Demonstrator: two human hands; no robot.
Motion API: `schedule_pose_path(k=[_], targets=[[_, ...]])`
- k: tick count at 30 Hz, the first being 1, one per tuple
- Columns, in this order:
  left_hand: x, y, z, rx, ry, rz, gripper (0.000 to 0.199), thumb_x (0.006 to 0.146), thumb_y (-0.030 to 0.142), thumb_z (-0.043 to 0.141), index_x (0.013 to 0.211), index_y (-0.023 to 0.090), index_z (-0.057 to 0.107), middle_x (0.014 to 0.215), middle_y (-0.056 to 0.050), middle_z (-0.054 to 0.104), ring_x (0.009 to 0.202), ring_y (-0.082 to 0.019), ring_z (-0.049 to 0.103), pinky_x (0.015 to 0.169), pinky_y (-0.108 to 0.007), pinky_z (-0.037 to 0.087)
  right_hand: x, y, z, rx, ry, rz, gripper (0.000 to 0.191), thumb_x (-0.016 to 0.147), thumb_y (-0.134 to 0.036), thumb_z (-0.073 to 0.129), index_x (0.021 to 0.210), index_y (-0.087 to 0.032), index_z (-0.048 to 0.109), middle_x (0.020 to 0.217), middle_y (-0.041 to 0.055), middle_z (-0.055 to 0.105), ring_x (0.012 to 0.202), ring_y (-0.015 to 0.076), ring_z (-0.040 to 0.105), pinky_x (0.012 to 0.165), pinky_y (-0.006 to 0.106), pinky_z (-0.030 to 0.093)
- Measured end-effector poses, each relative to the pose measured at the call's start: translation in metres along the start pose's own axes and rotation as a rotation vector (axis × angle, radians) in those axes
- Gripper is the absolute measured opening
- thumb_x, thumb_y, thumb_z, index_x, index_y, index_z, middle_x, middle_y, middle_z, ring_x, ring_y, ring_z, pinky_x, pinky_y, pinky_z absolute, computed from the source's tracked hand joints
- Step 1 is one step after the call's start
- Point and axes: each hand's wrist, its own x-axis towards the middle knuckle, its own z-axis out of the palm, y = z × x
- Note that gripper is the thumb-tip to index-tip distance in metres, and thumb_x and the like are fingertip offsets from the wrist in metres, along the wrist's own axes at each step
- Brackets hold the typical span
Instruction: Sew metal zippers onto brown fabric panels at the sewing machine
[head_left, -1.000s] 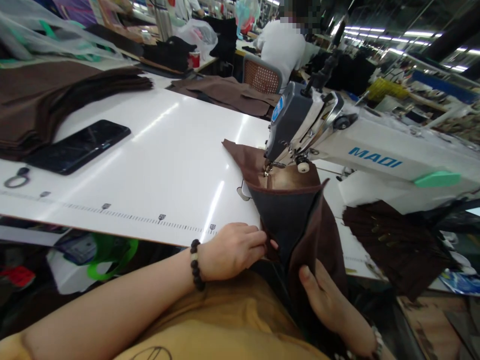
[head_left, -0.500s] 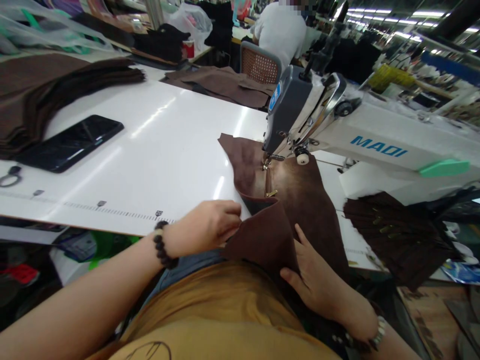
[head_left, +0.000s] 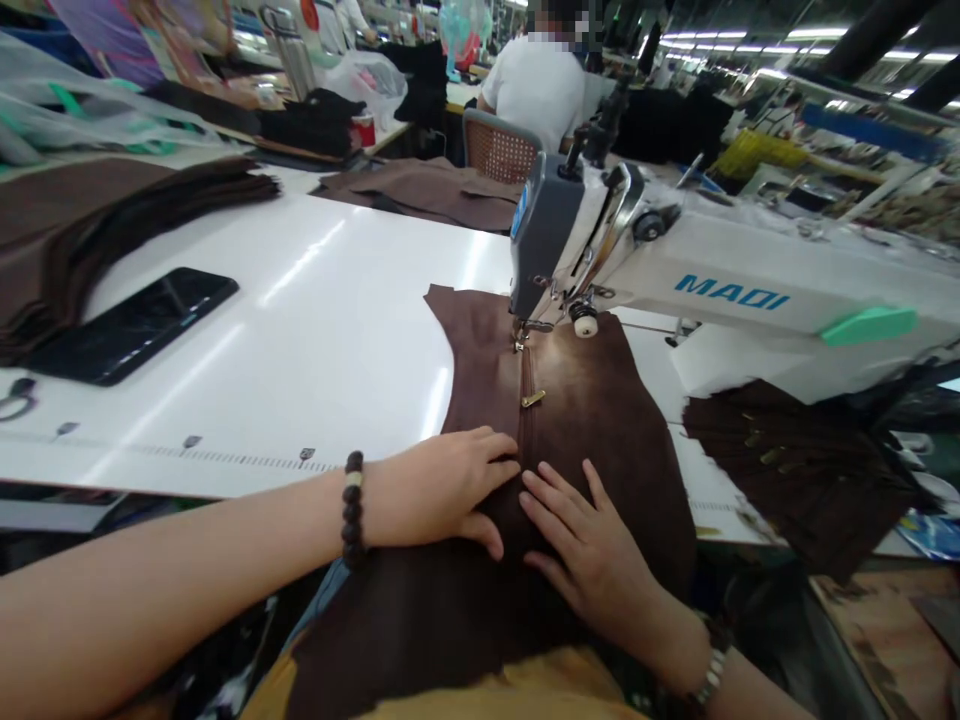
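Under the small metal foot [head_left: 519, 341] of the sewing machine [head_left: 727, 265] lies a big brown cloth [head_left: 622, 430], its near end hanging off the white table [head_left: 360, 320]. The left hand [head_left: 446, 485] and right hand [head_left: 596, 550] rest on it by the zipper [head_left: 527, 432], fingers out flat, gripping nothing. If that hanging end tugs, the cloth might twist, or the gold zip pull [head_left: 533, 398] might bump the foot.
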Motion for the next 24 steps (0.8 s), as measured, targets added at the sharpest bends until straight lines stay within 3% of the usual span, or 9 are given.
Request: schedule_pose_path(k=[3,6,9,13,16,18,21,24], targets=[[-0.014,-0.001,0.022,0.043,0.133,-0.008,0.073,0.066,0.052,0.068,0.117,0.003,0.049,0.121,-0.02,0.047,0.112,-0.029,0.046,0.095,-0.039,0.04,-0.001,0.001,0.01,-0.047,0.079,-0.044,0.032,0.088,-0.015,0.039,0.119,-0.015,0.047,0.132,0.0035,0.044,0.127,0.0215,0.03,0.107,0.051,0.015],[-0.021,-0.001,0.031,0.095,0.178,-0.024,0.074,0.067,0.051,0.067,0.119,0.003,0.047,0.124,-0.022,0.045,0.119,-0.032,0.04,0.101,-0.047,0.034,-0.003,0.005,0.015,-0.058,0.08,-0.079,0.034,0.088,-0.011,0.036,0.119,-0.015,0.047,0.134,0.0037,0.041,0.128,0.0225,0.028,0.106,0.05,0.018],[-0.021,0.001,0.029,0.107,0.143,-0.048,0.079,0.066,0.056,0.065,0.12,0.001,0.046,0.126,-0.022,0.043,0.12,-0.032,0.039,0.101,-0.045,0.034,-0.003,0.006,0.011,-0.013,0.071,-0.08,0.032,0.088,-0.016,0.04,0.118,-0.016,0.048,0.134,0.0045,0.041,0.128,0.0232,0.029,0.104,0.051,0.022],[-0.015,0.005,0.021,0.098,0.055,-0.106,0.081,0.069,0.061,0.058,0.122,0.001,0.044,0.129,-0.02,0.041,0.119,-0.027,0.042,0.099,-0.034,0.038,0.005,0.004,-0.007,0.209,0.033,0.006,0.03,0.087,-0.025,0.043,0.115,-0.017,0.05,0.128,0.005,0.048,0.122,0.0225,0.038,0.102,0.05,0.028],[-0.013,0.005,0.022,0.162,0.014,-0.086,0.078,0.069,0.051,0.066,0.124,0.001,0.041,0.131,-0.02,0.04,0.122,-0.026,0.038,0.101,-0.031,0.035,0.022,0.008,-0.017,0.366,0.061,0.139,0.021,0.088,-0.019,0.038,0.098,-0.018,0.056,0.107,0.0048,0.06,0.102,0.0172,0.054,0.091,0.038,0.042],[-0.013,0.005,0.025,0.2,0.004,-0.071,0.08,0.067,0.047,0.071,0.125,0.002,0.04,0.132,-0.02,0.039,0.124,-0.027,0.036,0.103,-0.032,0.032,0.037,0.013,-0.018,0.358,0.081,0.25,0.02,0.087,-0.02,0.04,0.099,-0.016,0.055,0.1,0.0081,0.06,0.09,0.0166,0.057,0.08,0.032,0.047],[-0.015,0.005,0.027,0.213,0.007,-0.08,0.081,0.065,0.046,0.072,0.125,0.001,0.04,0.132,-0.022,0.038,0.124,-0.028,0.036,0.102,-0.033,0.032,0.056,0.025,-0.011,0.137,0.092,0.314,0.046,0.082,-0.033,0.051,0.122,-0.011,0.045,0.122,0.0158,0.047,0.109,0.0256,0.048,0.088,0.042,0.043],[-0.016,0.007,0.029,0.184,0.05,-0.11,0.081,0.068,0.051,0.067,0.124,0.0,0.04,0.131,-0.022,0.039,0.121,-0.028,0.04,0.1,-0.033,0.036,0.063,0.036,-0.001,0.027,0.002,0.272,0.062,0.081,-0.044,0.05,0.131,-0.012,0.035,0.138,0.0142,0.032,0.127,0.0284,0.027,0.101,0.056,0.024]])
